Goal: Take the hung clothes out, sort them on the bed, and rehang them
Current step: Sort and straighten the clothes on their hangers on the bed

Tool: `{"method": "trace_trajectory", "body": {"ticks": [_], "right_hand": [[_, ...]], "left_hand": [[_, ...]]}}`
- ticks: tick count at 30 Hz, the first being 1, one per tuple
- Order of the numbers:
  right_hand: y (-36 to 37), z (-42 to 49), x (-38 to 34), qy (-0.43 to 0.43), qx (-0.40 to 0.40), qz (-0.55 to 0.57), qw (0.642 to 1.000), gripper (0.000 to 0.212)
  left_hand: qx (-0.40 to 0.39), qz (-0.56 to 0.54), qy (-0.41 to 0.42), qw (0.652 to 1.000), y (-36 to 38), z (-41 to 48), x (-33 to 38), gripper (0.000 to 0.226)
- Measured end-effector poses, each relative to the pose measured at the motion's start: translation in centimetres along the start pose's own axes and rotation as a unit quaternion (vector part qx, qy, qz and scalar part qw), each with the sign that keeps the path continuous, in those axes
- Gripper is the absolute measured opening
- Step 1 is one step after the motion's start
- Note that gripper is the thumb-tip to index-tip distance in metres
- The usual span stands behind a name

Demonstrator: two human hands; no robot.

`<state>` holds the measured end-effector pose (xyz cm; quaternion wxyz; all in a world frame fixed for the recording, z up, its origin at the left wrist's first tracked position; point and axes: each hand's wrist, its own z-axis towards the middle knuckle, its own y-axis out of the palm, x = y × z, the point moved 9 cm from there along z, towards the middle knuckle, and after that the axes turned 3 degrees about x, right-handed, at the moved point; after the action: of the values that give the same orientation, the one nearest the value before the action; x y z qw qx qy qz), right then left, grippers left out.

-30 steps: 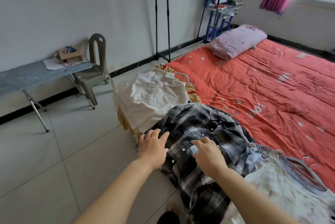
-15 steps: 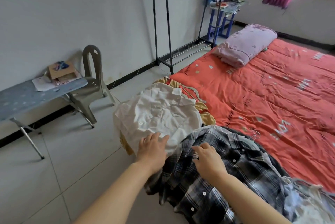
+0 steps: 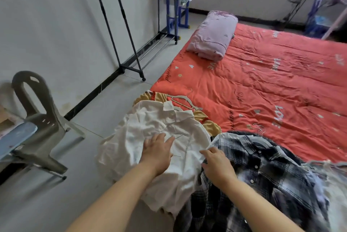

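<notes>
While the left hand (image 3: 157, 152) is lying flat, fingers spread, on a crumpled white shirt (image 3: 150, 124) at the near corner of the red bed (image 3: 262, 85), the right hand (image 3: 218, 164) is curling its fingers where that shirt is meeting a plaid shirt (image 3: 266, 162); whether it is gripping cloth is unclear.

Under the fingers (image 3: 160, 138) of the left hand (image 3: 157, 152) lies a white shirt (image 3: 146, 126) of thin, matt, crumpled cloth. The fingers (image 3: 212, 152) of the right hand (image 3: 218, 165) touch a checked shirt (image 3: 266, 168) of soft cloth with small shiny buttons. Past the fingers, a grey hanger (image 3: 185, 101) looks like smooth plastic, and the red bed cover (image 3: 262, 89) is creased, stitched cloth. Left of the fingers are a smooth grey plastic chair (image 3: 44, 128) and smooth floor tiles (image 3: 56, 198) with a dull shine.
</notes>
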<state>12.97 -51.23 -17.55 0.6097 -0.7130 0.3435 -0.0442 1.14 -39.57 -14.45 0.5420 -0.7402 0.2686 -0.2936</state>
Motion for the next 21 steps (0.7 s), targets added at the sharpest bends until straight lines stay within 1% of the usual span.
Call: {"method": "trace_trajectory", "body": {"ticks": [4, 7, 14, 21], "right_hand": [[0.7, 1.9, 0.3, 0.040, 0.001, 0.003, 0.999, 0.044], [1.1, 4.4, 0.7, 0.054, -0.001, 0.009, 0.999, 0.044], [2.9, 13.8, 1.0, 0.044, -0.011, 0.024, 0.999, 0.041], [5.3, 23.7, 1.7, 0.031, -0.022, 0.010, 0.999, 0.034]], "left_hand": [[-0.014, 0.004, 0.031, 0.999, 0.0, 3.7, -1.2, 0.056], [-0.019, 0.001, 0.043, 0.999, 0.0, 6.8, -1.8, 0.056], [-0.034, 0.001, 0.031, 0.999, 1.2, 14.0, -4.8, 0.054], [-0.059, 0.001, 0.022, 0.998, 4.0, 21.2, -7.4, 0.054]]}}
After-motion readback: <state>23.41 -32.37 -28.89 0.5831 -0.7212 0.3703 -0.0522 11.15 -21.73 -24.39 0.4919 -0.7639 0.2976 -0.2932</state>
